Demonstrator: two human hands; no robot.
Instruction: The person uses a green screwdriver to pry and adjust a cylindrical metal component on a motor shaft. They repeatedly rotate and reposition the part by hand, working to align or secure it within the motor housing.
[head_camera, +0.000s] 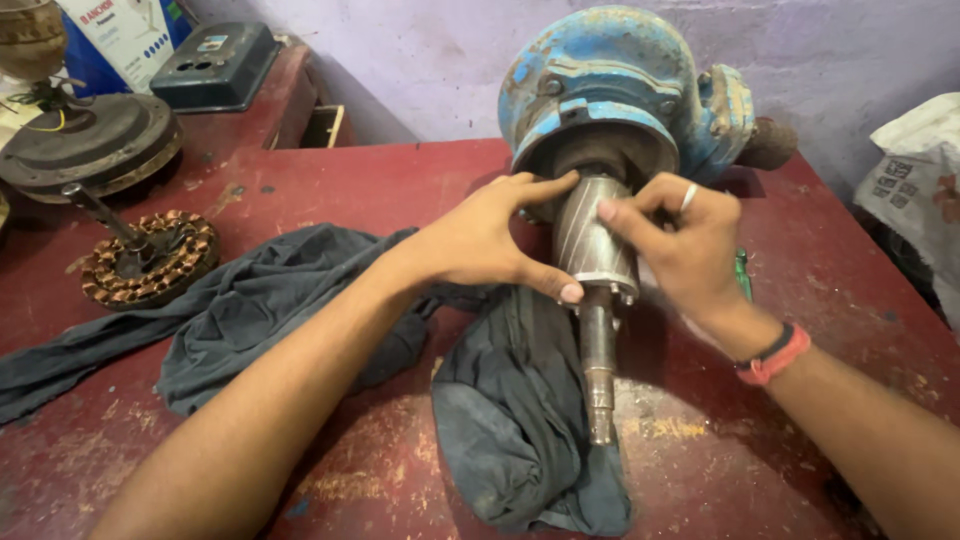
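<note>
A person's two bare hands grip a grey metal rotor (592, 240) with slanted grooves, which sticks halfway out of a worn blue motor housing (620, 85) lying near the far edge of a scuffed red desk (800, 300). The left hand (485, 240) wraps the rotor's left side with thumb and fingers; the right hand (680, 245), wearing a ring and a red wristband, pinches its right side. The rotor's shaft (598, 375) points toward the near edge, over a crumpled dark grey cloth (300, 300). Toward the far-left corner lie a copper-wound stator (150, 258) and a dark round fan motor cover (90, 140).
</note>
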